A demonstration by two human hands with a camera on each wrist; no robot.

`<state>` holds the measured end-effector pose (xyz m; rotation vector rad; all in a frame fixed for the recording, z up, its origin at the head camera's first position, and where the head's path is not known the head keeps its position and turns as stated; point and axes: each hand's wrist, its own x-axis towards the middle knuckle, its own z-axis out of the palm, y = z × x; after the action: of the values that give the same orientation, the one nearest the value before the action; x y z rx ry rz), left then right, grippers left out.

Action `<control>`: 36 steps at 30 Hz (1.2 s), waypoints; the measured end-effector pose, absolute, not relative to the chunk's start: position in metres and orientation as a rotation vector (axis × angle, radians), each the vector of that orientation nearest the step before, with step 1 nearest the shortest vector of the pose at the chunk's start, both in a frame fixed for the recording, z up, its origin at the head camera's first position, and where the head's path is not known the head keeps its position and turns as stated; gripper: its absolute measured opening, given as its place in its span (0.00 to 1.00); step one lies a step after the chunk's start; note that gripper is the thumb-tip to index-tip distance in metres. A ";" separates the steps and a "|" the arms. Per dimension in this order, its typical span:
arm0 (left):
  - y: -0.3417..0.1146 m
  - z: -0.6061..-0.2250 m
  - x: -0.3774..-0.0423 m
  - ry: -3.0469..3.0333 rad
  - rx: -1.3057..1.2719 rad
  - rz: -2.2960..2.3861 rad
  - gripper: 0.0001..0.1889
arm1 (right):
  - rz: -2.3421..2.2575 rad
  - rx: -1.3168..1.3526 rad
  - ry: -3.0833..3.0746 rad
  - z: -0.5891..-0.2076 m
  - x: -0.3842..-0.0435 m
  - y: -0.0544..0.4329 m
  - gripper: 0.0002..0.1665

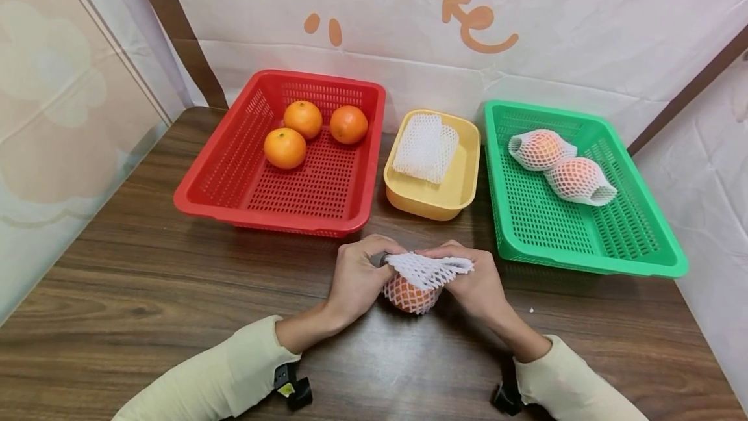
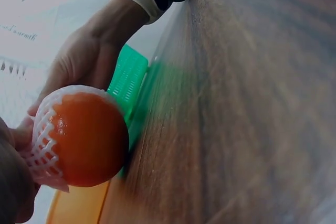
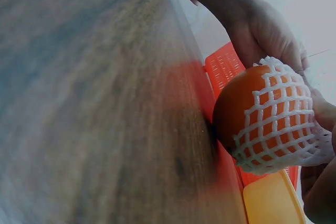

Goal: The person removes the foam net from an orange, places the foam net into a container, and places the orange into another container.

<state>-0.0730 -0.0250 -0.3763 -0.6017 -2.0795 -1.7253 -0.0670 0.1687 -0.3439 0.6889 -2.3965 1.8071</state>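
Between both hands, close over the table, is an orange partly inside a white foam net sleeve. My left hand pinches the sleeve's upper edge from the left. On the other side my right hand grips the same edge, and a loose flap of net spreads between them. In the left wrist view the lower part of the orange is bare. The right wrist view shows the netting stretched over its upper part, the bottom uncovered.
A red basket with 3 oranges stands back left. Behind the hands, a yellow tub holds flat foam nets. To the right, a green basket contains two net-wrapped fruits. A white scrap lies on the wooden table.
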 end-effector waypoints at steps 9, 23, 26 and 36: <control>-0.025 -0.369 -0.071 -2.288 -0.708 -1.634 0.22 | 1.728 0.610 -2.251 -0.355 -0.067 0.167 0.12; -0.025 -0.361 -0.069 -2.375 -0.678 -1.622 0.10 | 1.747 0.716 -2.195 -0.372 -0.072 0.172 0.18; -0.026 -0.362 -0.070 -2.337 -0.651 -1.653 0.11 | 1.807 0.715 -2.235 -0.363 -0.070 0.170 0.18; -0.027 -0.366 -0.073 -2.233 -0.603 -1.660 0.16 | 1.878 0.701 -2.358 -0.345 -0.068 0.167 0.20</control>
<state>-0.0734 -0.0272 -0.3662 -0.6032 -2.2328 -1.6601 -0.0679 0.1675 -0.3445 0.7010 -2.3578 1.8784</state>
